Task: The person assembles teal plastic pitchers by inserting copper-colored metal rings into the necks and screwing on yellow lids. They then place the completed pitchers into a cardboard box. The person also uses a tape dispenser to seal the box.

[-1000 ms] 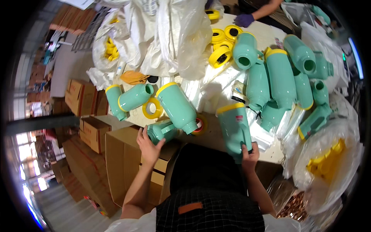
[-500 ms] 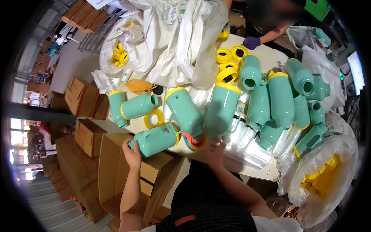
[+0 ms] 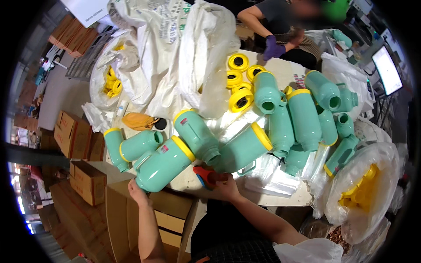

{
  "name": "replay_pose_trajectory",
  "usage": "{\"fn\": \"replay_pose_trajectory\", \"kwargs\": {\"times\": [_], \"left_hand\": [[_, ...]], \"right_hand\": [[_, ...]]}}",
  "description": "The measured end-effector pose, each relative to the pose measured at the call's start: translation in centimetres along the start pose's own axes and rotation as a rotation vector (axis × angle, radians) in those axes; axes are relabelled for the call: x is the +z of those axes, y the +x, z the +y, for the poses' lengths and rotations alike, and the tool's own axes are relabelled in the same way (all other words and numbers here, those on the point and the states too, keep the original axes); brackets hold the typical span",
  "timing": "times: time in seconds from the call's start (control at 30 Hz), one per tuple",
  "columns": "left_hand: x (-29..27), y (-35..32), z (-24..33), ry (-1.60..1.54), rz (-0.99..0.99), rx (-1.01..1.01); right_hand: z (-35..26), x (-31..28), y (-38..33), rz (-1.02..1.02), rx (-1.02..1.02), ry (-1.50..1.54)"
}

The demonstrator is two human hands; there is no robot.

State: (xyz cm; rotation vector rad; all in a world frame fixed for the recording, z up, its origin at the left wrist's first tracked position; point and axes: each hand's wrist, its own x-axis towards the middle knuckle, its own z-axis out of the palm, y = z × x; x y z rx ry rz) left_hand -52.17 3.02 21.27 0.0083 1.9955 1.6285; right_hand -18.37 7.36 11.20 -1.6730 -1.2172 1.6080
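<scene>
Worktable: a pale table (image 3: 302,74) crowded with mint-green flask shells; large white sacks (image 3: 175,48) are heaped at its far left.
Cartons: brown cardboard boxes (image 3: 87,179) stand on the floor at the near left, below the table edge.
Flask in hand: the left hand (image 3: 137,193) supports the base end of a mint-green flask (image 3: 164,164) with a yellow collar, lying tilted with its base near-left and its yellow collar up-right, at the near table edge.
Neighbouring flask: a second green flask (image 3: 243,149) lies just right of it, yellow collar pointing far-right, handle on its near side.
Left grip: the hand is cupped around the flask's base; the fingers are hidden behind the body, so how tightly they close cannot be told.
Right grip: the right hand (image 3: 223,186) closes narrowly on a small red-and-blue part (image 3: 205,175) on the table edge, between the two flasks.
Technique, support: judged from the tilt, keep the left palm fully under the base so the smooth shell does not roll off the edge.
Technique, alignment: bring the small part square to the flask before pressing; a skewed start would likely jam.
Clearance: the flasks touch or nearly touch; move the held one towards the near side to avoid nudging the pile.
Co-worker: a gloved hand (image 3: 272,48) of another person works at the far side, well apart.
</scene>
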Motion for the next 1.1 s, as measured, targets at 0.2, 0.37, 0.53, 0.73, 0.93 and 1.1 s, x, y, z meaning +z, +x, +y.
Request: {"fn": "replay_pose_trajectory", "kwargs": {"times": [0.2,0.37,0.53,0.73,0.93,1.1], "left_hand": [[0.8,-0.3,3.2,-0.193,-0.192,-0.154],[10.4,-0.3,-0.6,-0.212,-0.223,-0.286],[14.6,-0.8,-4.0,-0.175,-0.248,-0.242],[9.9,-14.0,-5.8,0.725,-0.111,0.822],[6.1,-30.2,-25.9,1.259,-1.647,0.386],[10.0,-33.8,-40.3,1.75,-1.725,0.207]], "right_hand": [[2.2,-3.9,-0.4,0.013,0.11,-0.064],[3.5,-4.8,0.0,-0.006,0.126,0.049],[3.1,-8.5,-1.9,-0.048,0.002,0.302],[-3.1,-23.7,-5.0,0.851,-0.301,0.074],[-4.9,-31.6,0.6,0.977,-0.235,0.017],[-3.1,-34.8,4.7,0.67,-0.225,0.191]]}}
